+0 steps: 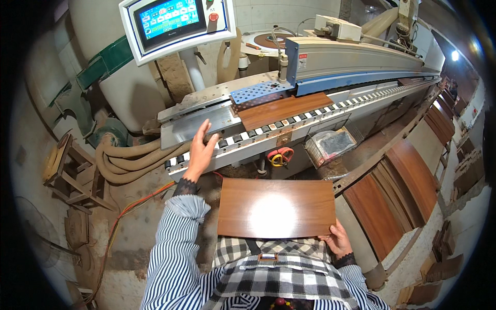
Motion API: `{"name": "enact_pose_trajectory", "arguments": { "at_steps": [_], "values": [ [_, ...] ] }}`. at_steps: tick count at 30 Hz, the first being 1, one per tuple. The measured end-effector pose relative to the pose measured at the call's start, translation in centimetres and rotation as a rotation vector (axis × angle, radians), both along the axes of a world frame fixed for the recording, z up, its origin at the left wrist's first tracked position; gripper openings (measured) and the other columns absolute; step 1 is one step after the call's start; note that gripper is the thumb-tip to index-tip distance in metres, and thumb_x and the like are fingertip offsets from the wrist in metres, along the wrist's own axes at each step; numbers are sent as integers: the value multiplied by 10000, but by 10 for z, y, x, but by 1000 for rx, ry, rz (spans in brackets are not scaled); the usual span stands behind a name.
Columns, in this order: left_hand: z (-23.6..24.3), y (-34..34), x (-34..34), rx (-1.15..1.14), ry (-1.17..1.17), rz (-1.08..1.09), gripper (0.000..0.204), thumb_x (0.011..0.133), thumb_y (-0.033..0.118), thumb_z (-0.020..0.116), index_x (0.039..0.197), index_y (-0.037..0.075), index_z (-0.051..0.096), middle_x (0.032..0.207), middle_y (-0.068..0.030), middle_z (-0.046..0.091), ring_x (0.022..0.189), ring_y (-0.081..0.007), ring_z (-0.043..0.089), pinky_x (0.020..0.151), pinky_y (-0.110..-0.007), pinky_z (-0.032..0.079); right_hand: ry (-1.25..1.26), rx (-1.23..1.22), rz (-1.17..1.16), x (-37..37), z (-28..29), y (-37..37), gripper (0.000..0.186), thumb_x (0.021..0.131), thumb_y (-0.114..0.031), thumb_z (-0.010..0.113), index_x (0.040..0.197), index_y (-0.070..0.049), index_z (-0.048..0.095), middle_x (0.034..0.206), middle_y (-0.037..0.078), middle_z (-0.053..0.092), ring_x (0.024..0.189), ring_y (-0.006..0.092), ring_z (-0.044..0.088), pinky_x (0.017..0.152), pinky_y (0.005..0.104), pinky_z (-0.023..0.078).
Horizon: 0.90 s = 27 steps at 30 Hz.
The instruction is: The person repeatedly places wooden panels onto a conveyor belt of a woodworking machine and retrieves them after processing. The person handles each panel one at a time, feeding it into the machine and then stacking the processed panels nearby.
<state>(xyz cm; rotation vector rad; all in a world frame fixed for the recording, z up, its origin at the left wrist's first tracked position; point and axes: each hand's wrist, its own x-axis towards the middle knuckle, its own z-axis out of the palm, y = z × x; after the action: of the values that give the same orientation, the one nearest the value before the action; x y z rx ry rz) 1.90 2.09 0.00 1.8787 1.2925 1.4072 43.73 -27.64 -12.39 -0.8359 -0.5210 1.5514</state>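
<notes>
Pinching hand: the right grip (338,240) is holding the brown board (277,208) by its near right corner, fingers bent round the edge; the board is stretching leftward from that grip, in front of the checked apron (310,281).
Unheld corner: the far left corner is sticking out with no fingers on it, so a slackening right grip could be letting the board twist or drop.
Spread hand: the left grip (200,150) is standing wide, fingers apart, and seems to be holding nothing; whether it is touching the metal plate (222,118) beyond it, I cannot tell.
Rollers: the roller track (279,125) is stretching away to the right of the left grip; if its rollers are turning, which I cannot tell, a stray fingertip or the lace cuff (186,187) could be getting nipped.
Board on the machine: a second board (287,110) is lying rightward of the left grip, beside the rollers; a careless bump between boards could be chipping an edge.
Glare: a bright patch is covering the held board's middle and could be hiding a scratch.
Side boards: loose boards (374,214) are lying to the right of the right grip; swinging that way could be knocking corners.
</notes>
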Motion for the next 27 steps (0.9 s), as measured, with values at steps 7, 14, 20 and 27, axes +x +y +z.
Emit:
{"name": "enact_pose_trajectory", "arguments": {
  "at_steps": [7, 14, 20, 27],
  "values": [
    [26, -102, -44, 17, 219, -9, 580, 862, 223, 652, 1388, 58, 472, 1435, -146, 469, 1366, -292, 391, 1125, -402, 297, -31, 187, -15, -18, 56, 67, 649, 945, -205, 578, 1482, -38, 253, 1282, 163, 552, 959, 238, 665, 745, 333, 605],
    [12, -125, -65, -1, 705, 98, 637, 830, 418, 681, 1384, 159, 505, 1492, -134, 396, 1409, -339, 298, 1171, -497, 128, -67, 221, 173, -75, 103, 181, 550, 983, -160, 506, 1472, -31, 288, 1190, 170, 609, 868, 249, 701, 705, 291, 605],
    [4, -91, -81, -31, 728, 272, 571, 883, 404, 630, 1375, 138, 511, 1494, -153, 384, 1412, -333, 291, 1165, -512, 126, 141, 81, 134, -100, 102, 208, 471, 1006, -301, 506, 1395, -53, 414, 1263, 206, 580, 1034, 267, 653, 869, 375, 543],
    [3, -25, -52, -98, 707, 306, 607, 857, 484, 631, 1354, 149, 542, 1490, -160, 393, 1416, -310, 300, 1150, -563, 108, -230, -43, -166, -10, 37, 92, 368, 991, -217, 519, 1292, -5, 507, 1055, 160, 680, 850, 212, 692, 744, 316, 579]
  ]
}}
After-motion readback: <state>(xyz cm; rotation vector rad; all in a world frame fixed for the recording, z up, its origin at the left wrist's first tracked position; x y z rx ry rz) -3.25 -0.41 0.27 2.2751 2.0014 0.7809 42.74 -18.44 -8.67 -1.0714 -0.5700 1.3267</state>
